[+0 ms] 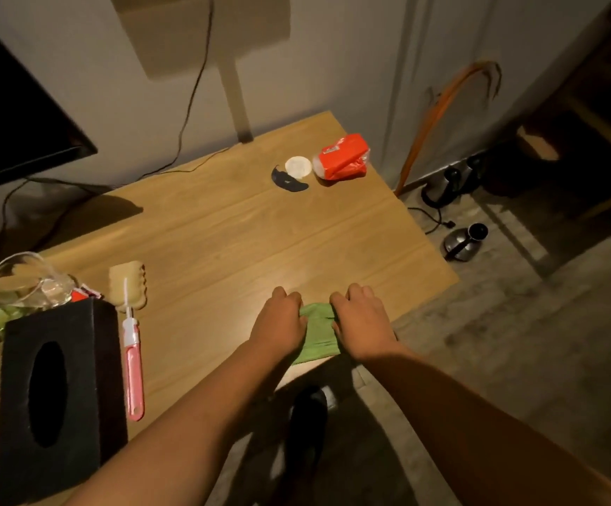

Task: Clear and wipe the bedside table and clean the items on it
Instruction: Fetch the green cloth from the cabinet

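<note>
A green cloth [318, 332] lies at the front edge of the wooden table [223, 231]. My left hand [280, 321] presses on its left side and my right hand [362, 323] on its right side, fingers curled over the fabric. At the far end of the table sit an orange-red tissue pack [342, 157], a round white lid [298, 166] and a small black curved item [287, 180]. On the left stand a black tissue box [56, 396], a pink-handled sponge brush [132, 337] and a glass jug [16, 290].
A dark screen [16, 118] stands at the back left with cables running over the table. On the floor to the right are a kettle [462, 241], a second kettle on its base [442, 186] and an orange hose [431, 122]. My shoe [307, 425] shows below the table edge.
</note>
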The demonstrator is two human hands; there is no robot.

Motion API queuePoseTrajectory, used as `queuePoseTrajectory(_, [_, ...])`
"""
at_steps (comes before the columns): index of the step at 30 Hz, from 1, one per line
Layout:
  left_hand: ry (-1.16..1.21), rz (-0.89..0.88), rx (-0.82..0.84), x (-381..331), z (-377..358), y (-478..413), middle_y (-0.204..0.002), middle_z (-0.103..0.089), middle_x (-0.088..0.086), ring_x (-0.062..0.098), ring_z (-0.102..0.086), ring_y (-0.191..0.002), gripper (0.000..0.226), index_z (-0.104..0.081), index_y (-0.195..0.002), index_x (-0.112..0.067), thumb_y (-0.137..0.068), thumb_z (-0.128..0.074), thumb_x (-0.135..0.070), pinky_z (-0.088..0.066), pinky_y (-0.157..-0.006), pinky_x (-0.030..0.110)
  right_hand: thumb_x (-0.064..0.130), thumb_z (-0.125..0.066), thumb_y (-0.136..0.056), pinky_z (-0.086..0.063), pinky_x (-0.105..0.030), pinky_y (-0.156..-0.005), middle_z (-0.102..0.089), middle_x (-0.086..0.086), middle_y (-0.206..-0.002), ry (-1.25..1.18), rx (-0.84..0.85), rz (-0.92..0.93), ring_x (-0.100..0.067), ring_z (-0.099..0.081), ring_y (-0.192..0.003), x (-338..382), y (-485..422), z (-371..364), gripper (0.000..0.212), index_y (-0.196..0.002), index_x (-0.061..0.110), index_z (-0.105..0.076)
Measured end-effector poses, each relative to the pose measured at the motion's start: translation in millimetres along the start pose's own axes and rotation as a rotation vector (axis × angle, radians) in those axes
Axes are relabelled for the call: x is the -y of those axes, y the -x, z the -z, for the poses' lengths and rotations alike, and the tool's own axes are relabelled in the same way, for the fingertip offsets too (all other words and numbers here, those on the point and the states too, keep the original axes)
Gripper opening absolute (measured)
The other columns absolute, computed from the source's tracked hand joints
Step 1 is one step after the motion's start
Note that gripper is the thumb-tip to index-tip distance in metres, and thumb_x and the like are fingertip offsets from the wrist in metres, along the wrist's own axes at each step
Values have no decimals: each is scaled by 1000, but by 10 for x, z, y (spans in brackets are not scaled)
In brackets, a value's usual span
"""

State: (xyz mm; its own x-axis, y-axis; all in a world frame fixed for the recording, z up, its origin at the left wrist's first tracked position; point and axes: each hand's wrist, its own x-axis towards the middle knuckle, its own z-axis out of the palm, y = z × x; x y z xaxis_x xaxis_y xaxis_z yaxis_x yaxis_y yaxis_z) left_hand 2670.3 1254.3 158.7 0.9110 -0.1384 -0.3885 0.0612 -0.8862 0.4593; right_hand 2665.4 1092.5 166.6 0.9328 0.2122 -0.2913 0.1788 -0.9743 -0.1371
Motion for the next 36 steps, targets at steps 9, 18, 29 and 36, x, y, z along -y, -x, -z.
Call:
queuePoseTrajectory(9, [-55, -466, 326, -1122, -350, 612, -80, -57, 1, 22, -55, -74, 13, -46, -90, -18, -89, -58, -23, -41, -64, 34, 22, -61, -81, -44, -34, -71, -57, -2, -97, -415, -75, -318, -23, -56, -92, -772, 1709, -43, 16, -94, 19, -51])
queuePoseTrajectory(18, [-223, -1003, 496, -2945, -1685, 2753, -96, -67, 7, 23, -62, -87, 18, -59, -108, -14, -91, -56, -21, -51, -75, 35, 36, -55, -78, -45, -37, -58, -59, -3, -85, -672, -267, -779, -23, -58, -74, -1399, 5153, -361, 24, -93, 21, -43])
queuePoseTrajectory(29, [-391, -1660, 693, -4405, -3099, 5826, -95, -66, 10, 25, -61, -89, 14, -63, -99, -11, -92, -53, -18, -40, -69, 27, 21, -53, -94, -42, -25, -84, -62, -15, -121, -790, -602, -1386, -34, -59, -112, -918, 8693, -852, 29, -120, 10, -60])
queuePoseTrajectory(36, [-392, -1921, 972, -4708, -3974, 7467, -82, -61, 4, 17, -56, -77, 11, -62, -92, -8, -91, -52, -11, -37, -57, 15, 34, -55, -94, -46, -30, -78, -65, -10, -101, -898, -687, -1696, -24, -62, -94, -363, 10244, -1189, 27, -97, 8, -62])
